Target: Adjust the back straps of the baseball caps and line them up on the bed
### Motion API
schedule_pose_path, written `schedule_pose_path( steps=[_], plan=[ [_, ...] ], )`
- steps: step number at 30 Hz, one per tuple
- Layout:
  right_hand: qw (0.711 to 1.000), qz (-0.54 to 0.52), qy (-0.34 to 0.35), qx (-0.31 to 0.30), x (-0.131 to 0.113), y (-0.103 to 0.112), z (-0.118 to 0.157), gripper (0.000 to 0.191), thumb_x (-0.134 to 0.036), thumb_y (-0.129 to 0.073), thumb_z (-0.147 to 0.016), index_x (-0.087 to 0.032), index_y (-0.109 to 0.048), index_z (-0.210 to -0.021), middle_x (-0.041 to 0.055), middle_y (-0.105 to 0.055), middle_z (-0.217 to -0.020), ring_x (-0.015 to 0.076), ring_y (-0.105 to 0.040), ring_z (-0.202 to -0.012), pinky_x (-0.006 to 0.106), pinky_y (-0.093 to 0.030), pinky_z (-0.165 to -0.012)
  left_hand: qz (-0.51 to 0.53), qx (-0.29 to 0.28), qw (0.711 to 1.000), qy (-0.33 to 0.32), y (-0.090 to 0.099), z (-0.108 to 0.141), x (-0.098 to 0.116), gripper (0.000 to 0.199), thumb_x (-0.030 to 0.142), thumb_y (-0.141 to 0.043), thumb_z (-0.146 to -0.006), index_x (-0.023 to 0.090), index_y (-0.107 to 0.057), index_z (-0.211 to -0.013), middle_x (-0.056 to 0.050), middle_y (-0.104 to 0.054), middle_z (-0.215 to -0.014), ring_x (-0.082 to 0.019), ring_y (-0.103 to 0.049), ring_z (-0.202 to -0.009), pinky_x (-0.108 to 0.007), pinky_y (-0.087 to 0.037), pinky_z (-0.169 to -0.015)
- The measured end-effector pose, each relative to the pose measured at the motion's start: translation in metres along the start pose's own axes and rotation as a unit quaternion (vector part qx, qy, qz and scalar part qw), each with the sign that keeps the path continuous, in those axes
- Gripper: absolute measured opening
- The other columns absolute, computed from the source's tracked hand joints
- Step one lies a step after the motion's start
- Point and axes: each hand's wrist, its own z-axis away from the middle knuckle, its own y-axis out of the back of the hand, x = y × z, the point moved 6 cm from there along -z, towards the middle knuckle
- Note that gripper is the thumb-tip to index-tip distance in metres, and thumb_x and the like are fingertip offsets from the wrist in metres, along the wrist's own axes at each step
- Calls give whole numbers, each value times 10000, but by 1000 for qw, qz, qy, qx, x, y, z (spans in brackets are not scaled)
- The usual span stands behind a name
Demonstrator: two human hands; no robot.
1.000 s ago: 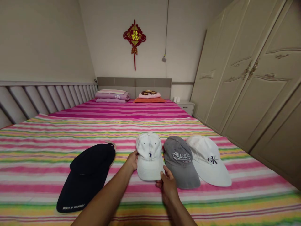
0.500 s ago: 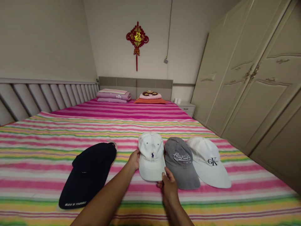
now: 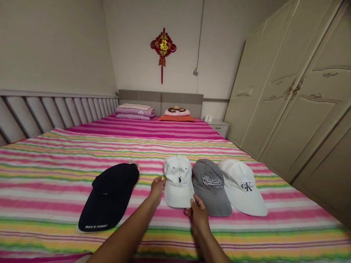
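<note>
Four caps [image 3: 211, 186] lie on my striped bedspread [image 3: 246, 237]; my left hand [image 3: 157, 190] and right hand [image 3: 199, 213], apart, touch the white cap [image 3: 178, 182], grip unclear.

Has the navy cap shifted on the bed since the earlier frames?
No; the navy cap keeps its place left of the grey cap, only the camera view shifted.

A home bedroom, striped bed [image 3: 55, 171], cream wardrobe [image 3: 290, 98], red knot wall hanging [image 3: 163, 47]
</note>
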Motion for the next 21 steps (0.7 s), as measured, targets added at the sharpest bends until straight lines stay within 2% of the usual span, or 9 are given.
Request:
schedule_pose_path(
  steps=[3, 7, 12, 15, 16, 18, 21],
  plan=[
    [1000, 22, -5, -8, -2, -3, 2, 629, -312, -734, -537, -150, -459, -1080, -85, -585, -470, 86, -531, -354, 190, -472, -345, -44, 1, 997, -59, 8, 14, 4, 230, 12, -614, -603, 141, -567, -788, 24, -610, -643, -110, -574, -642, -216, -417, -661],
    [998, 68, -15, -8, -4, -1, 10, 624, -298, -726, -553, -151, -419, -1075, -65, -596, -504, 122, -585, -418, 238, -514, -409, -89, -47, 989, -109, 10, 34, 9, 335, 14, -672, -501, 154, -607, -799, -32, -652, -808, -194, -573, -883, -253, -397, -789],
    [991, 132, 2, -9, -14, 11, 28, 544, -323, -727, -544, -182, -458, -996, -38, -602, -593, 165, -621, -550, 318, -534, -536, -135, -94, 976, -140, 15, 59, 10, 492, -29, -687, -389, 177, -638, -833, -72, -617, -984, -292, -351, -1199, -320, -239, -986],
    [980, 186, 69, -8, -27, 16, 39, 427, -303, -727, -537, -204, -562, -918, 30, -629, -805, 213, -603, -810, 357, -494, -741, -151, -123, 969, -152, 16, 66, 6, 542, -37, -663, -367, 197, -628, -855, -98, -593, -1039, -320, -196, -1280, -379, -147, -1025],
    [968, 226, 111, -16, -32, 15, 42, 372, -291, -719, -550, -211, -599, -892, 59, -619, -918, 236, -567, -921, 369, -448, -832, -155, -126, 967, -159, 17, 67, 5, 559, -37, -661, -359, 199, -625, -864, -105, -588, -1047, -324, -166, -1290, -388, -122, -1030],
    [923, 328, 195, -45, -39, 8, 48, 294, -281, -683, -597, -218, -648, -882, 100, -553, -1122, 282, -483, -1067, 401, -353, -937, -171, -126, 961, -178, 18, 67, 3, 584, -19, -675, -346, 197, -621, -886, -114, -584, -1056, -334, -158, -1290, -397, -93, -1035],
    [845, 457, 260, -94, -34, -1, 52, 303, -279, -601, -682, -213, -649, -974, 129, -497, -1229, 324, -459, -1110, 457, -352, -923, -271, -117, 928, -228, 17, 66, 2, 622, 92, -729, -363, 184, -603, -965, -134, -561, -1118, -351, -242, -1257, -421, -102, -1036]
  ],
)
